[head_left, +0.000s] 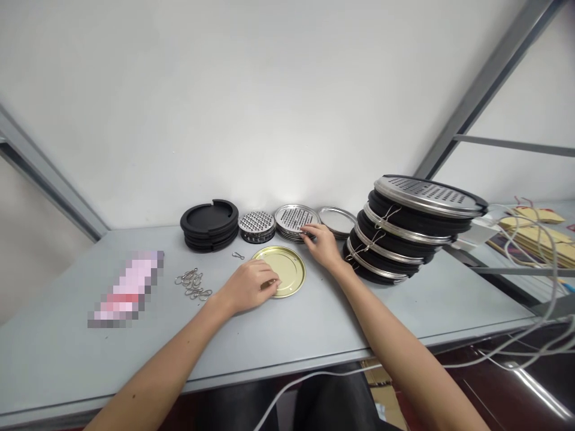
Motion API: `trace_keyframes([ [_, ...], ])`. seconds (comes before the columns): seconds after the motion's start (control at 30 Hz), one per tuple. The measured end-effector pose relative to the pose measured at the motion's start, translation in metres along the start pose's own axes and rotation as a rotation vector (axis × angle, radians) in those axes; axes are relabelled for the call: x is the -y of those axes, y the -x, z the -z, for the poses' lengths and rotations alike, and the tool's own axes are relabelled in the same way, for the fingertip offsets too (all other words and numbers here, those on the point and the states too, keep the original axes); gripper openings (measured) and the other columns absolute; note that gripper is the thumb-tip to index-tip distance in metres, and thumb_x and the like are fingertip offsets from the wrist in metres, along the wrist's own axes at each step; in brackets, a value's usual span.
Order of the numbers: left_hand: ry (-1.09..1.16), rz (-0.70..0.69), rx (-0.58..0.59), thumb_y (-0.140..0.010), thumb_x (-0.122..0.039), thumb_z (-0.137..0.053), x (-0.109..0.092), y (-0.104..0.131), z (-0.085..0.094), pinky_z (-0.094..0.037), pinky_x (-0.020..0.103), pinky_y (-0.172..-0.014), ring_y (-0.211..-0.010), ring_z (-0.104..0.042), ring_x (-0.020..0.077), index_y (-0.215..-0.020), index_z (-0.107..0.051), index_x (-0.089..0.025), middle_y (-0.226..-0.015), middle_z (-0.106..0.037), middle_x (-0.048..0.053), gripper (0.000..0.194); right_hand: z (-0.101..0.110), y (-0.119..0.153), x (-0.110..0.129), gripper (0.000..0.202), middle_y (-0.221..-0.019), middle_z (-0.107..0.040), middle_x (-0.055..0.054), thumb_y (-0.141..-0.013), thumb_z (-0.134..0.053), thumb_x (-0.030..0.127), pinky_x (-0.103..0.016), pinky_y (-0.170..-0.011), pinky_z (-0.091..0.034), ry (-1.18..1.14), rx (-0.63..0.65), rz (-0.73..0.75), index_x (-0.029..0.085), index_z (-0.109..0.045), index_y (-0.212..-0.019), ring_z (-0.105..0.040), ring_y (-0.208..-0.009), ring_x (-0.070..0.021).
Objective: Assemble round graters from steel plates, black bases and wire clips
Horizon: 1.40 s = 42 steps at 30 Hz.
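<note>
My left hand (255,284) rests over the left edge of a round, gold-coloured metal lid (287,269) lying flat. Its fingers are curled closed, with a small metallic glint by the thumb; what they hold I cannot make out. At the front right rim of a stack of slotted metal grater discs (294,218), my right hand (320,242) pinches the edge of the top grater disc. Left of that stands a shorter stack of smaller grater discs (257,221). Plain silver rings or lids (338,220) are piled just behind my right hand.
Black round bases (209,224) are stacked at the back left. Several wire clips (193,284) lie left of my left hand, one clip (238,255) apart. A tall leaning stack of assembled graters (404,230) stands right. A pixelated pink item (128,287) lies far left; white cables (550,269) hang right.
</note>
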<state>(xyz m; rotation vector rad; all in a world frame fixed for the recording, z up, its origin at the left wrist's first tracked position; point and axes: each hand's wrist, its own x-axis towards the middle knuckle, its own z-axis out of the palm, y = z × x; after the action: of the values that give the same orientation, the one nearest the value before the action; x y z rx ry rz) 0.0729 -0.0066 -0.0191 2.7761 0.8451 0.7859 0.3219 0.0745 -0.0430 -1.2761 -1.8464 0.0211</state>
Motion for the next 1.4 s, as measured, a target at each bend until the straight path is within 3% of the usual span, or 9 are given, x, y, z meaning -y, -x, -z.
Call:
trace_keyframes([
  [0.2,-0.020,0.032,-0.044,-0.089,-0.018,-0.055,0.006,0.001,-0.001,-0.047,0.034,-0.078,-0.077,-0.062,0.0185,-0.083,-0.069,-0.018,-0.079,-0.071,0.003,0.015,0.004,0.003,0.001,0.022,-0.107,-0.070,-0.012,-0.085,-0.059,0.023,-0.044,-0.094,-0.048,0.009,-0.074,0.002,0.016,-0.073,-0.100,-0.063,-0.102,-0.0274],
  [0.4,-0.049,0.263,-0.372,-0.089,-0.020,-0.056,0.036,-0.004,0.003,-0.050,0.031,-0.081,-0.088,-0.066,0.0193,-0.096,-0.068,-0.018,-0.095,-0.071,0.006,0.015,0.000,0.014,0.020,0.019,-0.093,-0.071,-0.009,-0.087,-0.053,0.020,-0.038,-0.083,-0.051,-0.079,-0.067,0.096,0.018,-0.072,-0.091,-0.063,-0.091,-0.0241],
  [0.47,-0.126,0.348,-0.425,-0.087,-0.018,-0.056,0.049,-0.010,0.005,-0.051,0.030,-0.080,-0.087,-0.066,0.0190,-0.100,-0.067,-0.017,-0.092,-0.071,0.006,0.017,-0.005,0.017,0.026,0.018,-0.092,-0.071,-0.009,-0.086,-0.054,0.018,-0.037,-0.083,-0.051,-0.119,-0.032,0.135,0.019,-0.071,-0.089,-0.063,-0.089,-0.0232],
  [0.6,-0.214,0.386,-0.396,-0.085,-0.012,-0.057,0.061,-0.029,0.008,-0.049,0.032,-0.080,-0.084,-0.066,0.0209,-0.123,-0.059,-0.016,-0.090,-0.071,0.005,0.039,-0.009,0.020,0.032,0.017,-0.093,-0.071,-0.008,-0.085,-0.055,0.016,-0.036,-0.084,-0.050,-0.169,0.040,0.149,0.019,-0.071,-0.088,-0.064,-0.092,-0.0231],
  [0.67,-0.364,0.392,-0.273,-0.086,-0.012,-0.056,0.063,-0.039,0.007,-0.048,0.033,-0.079,-0.087,-0.066,0.0227,-0.134,-0.050,-0.015,-0.093,-0.071,0.006,0.049,-0.009,0.019,0.032,0.017,-0.093,-0.072,-0.008,-0.085,-0.054,0.017,-0.036,-0.083,-0.050,-0.175,0.054,0.133,0.019,-0.071,-0.088,-0.064,-0.092,-0.0233],
  [0.8,-0.433,0.385,-0.195,-0.086,-0.011,-0.055,0.067,-0.051,0.005,-0.045,0.038,-0.086,-0.096,-0.063,0.0270,-0.133,-0.052,-0.012,-0.101,-0.070,0.011,0.047,-0.005,0.016,0.029,0.017,-0.091,-0.072,-0.008,-0.085,-0.054,0.018,-0.035,-0.080,-0.050,-0.188,0.042,0.092,0.019,-0.071,-0.086,-0.065,-0.088,-0.0228],
  [1.0,-0.445,0.365,-0.120,-0.090,-0.010,-0.048,0.078,-0.051,0.005,-0.043,0.037,-0.085,-0.096,-0.063,0.0247,-0.122,-0.060,-0.014,-0.102,-0.071,0.010,0.034,-0.005,0.015,0.032,0.017,-0.088,-0.071,-0.007,-0.085,-0.054,0.017,-0.032,-0.077,-0.050,-0.225,0.041,0.083,0.019,-0.070,-0.085,-0.065,-0.085,-0.0215],
  [1.23,-0.447,0.372,-0.121,-0.088,-0.011,-0.053,0.083,-0.051,0.003,-0.044,0.039,-0.085,-0.100,-0.061,0.0273,-0.118,-0.063,-0.015,-0.105,-0.070,0.011,0.032,-0.006,0.017,0.037,0.016,-0.088,-0.071,-0.006,-0.084,-0.054,0.015,-0.031,-0.075,-0.049,-0.234,0.077,0.075,0.020,-0.070,-0.085,-0.065,-0.083,-0.0205],
  [1.4,-0.425,0.386,-0.174,-0.089,-0.011,-0.050,0.087,-0.049,-0.001,-0.045,0.040,-0.087,-0.101,-0.060,0.0279,-0.115,-0.065,-0.015,-0.106,-0.071,0.011,0.030,-0.005,0.016,0.036,0.016,-0.085,-0.070,-0.005,-0.083,-0.054,0.015,-0.031,-0.074,-0.049,-0.250,0.024,0.081,0.019,-0.069,-0.083,-0.064,-0.080,-0.0194],
])
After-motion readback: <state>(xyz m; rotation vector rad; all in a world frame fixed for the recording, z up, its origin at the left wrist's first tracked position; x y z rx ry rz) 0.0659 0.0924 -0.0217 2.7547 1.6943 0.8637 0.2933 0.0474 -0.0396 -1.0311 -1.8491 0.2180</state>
